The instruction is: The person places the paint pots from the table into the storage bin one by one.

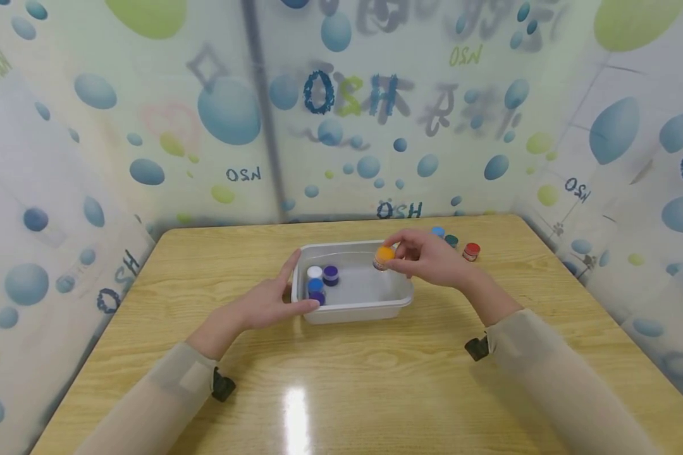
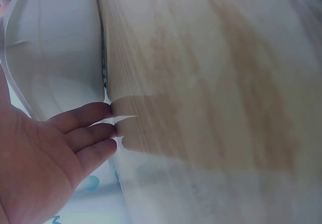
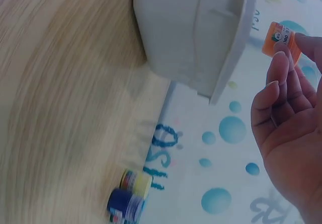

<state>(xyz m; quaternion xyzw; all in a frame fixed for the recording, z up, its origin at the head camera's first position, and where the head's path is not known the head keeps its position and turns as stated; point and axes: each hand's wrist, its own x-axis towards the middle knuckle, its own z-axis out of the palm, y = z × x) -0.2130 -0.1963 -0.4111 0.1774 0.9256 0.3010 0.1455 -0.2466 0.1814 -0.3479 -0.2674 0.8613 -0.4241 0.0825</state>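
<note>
In the head view, my right hand [image 1: 432, 258] pinches a small jar with an orange lid [image 1: 384, 254] between thumb and fingertips, over the right part of a white plastic tub [image 1: 370, 291]. The right wrist view shows the orange jar [image 3: 277, 39] tilted and raised beside the tub's rim [image 3: 229, 58]. My left hand [image 1: 267, 302] rests against the tub's left end, fingers fairly straight, thumb along the front rim. Inside, at the left, stand a white-lidded jar [image 1: 314, 272], a blue-lidded jar [image 1: 315, 285] and two purple-lidded jars [image 1: 331, 275].
On the wooden table [image 1: 375, 379], right of the tub, stand a red-lidded jar [image 1: 472, 251], a dark green-lidded jar [image 1: 451, 241] and a light blue-lidded jar [image 1: 437, 231], partly behind my right hand. Patterned curtains [image 1: 341, 151] hang at the back and sides.
</note>
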